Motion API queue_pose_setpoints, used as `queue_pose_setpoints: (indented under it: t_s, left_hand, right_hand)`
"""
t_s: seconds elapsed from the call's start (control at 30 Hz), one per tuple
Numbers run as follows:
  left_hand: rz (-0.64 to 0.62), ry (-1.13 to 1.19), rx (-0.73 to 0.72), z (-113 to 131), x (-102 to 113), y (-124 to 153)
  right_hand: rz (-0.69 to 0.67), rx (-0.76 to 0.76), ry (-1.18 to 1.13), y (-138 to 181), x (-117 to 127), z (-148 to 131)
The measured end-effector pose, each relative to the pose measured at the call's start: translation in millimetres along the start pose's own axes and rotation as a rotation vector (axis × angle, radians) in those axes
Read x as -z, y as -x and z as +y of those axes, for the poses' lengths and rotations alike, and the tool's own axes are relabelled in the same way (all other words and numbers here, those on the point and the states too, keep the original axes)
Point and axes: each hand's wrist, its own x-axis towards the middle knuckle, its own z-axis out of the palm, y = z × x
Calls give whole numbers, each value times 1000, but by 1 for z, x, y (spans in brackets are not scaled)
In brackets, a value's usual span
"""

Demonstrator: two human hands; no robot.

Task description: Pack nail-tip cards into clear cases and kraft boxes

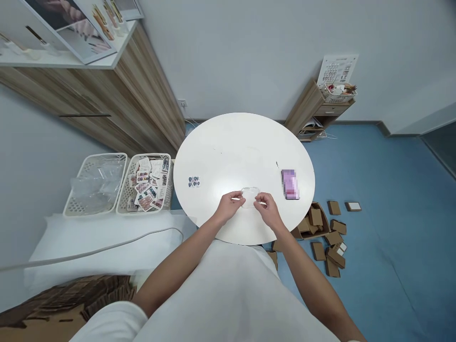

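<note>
Clear plastic packet point(250, 196) is pinched by your left hand point(229, 207) and right hand point(268, 209); an uneven tug could tear it.

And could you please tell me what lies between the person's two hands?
A clear item, held by the left hand and right hand, shows there in the head view.

Wht top point(231, 294) (short slvs point(112, 323))

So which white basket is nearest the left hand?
The basket of cards beside the table; its neighbour, farther from the left hand, holds clear plastic; the third sits on the small cabinet.
</note>
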Motion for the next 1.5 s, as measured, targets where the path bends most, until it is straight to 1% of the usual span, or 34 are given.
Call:
queue_pose_setpoints:
  t_s: [0.1, 0.23, 0.37, 0.43, 0.5, 0.57, 0.67, 0.73, 0.83, 0.97, 1.1, 1.23, 1.3, 1.4, 1.43, 1.5]
  left_hand:
    - [-19, 34, 26, -1, -3, -2]
    - [-10, 82, 33, -4, -11, -4]
    - [35, 90, 4, -12, -17, -6]
    - [26, 44, -31, -15, -15, -4]
    - [-12, -40, -89, -14, -12, -1]
    - [-52, -176, -175, -10, -8, 3]
    - [-71, -400, -325, 1, -5, 7]
    - [-75, -480, -397, 8, -6, 8]
    - [-93, -502, -439, 12, -10, 8]
    - [-82, -502, -444, 10, -14, 6]
    - [-73, -518, -479, 10, -13, 8]
    - [-65, -509, -467, 11, -9, 11]
    - [-66, -501, -466, 10, -8, 11]
    - [-71, -476, -503, 10, -6, 10]
    - [-73, -470, -522, 10, -6, 10]
    - [-77, -461, -555, 10, -5, 9]
  right_hand:
    - [-47, -95, -153, -6, 18, 3]
    - [-83, -153, -315, -16, 33, 3]
    - [-152, -230, -343, -23, 39, 2]
    - [-159, -225, -332, -25, 40, 1]
    - [-165, -221, -340, -27, 42, 0]
    - [-168, -225, -366, -28, 44, 0]
    - [-163, -230, -391, -29, 47, 0]
    - [-168, -227, -398, -29, 49, 1]
    - [-179, -222, -410, -27, 49, 1]
    - [-172, -226, -397, -22, 48, 3]
    - [-222, -215, -337, -19, 49, 4]
    - [-322, -136, -161, -22, 58, -1]
    - [-368, -12, -28, -25, 63, -9]
    - [-471, 247, 242, -30, 68, -22]
    - [-512, 312, 337, -32, 68, -26]
    - [-568, 391, 482, -34, 65, -32]
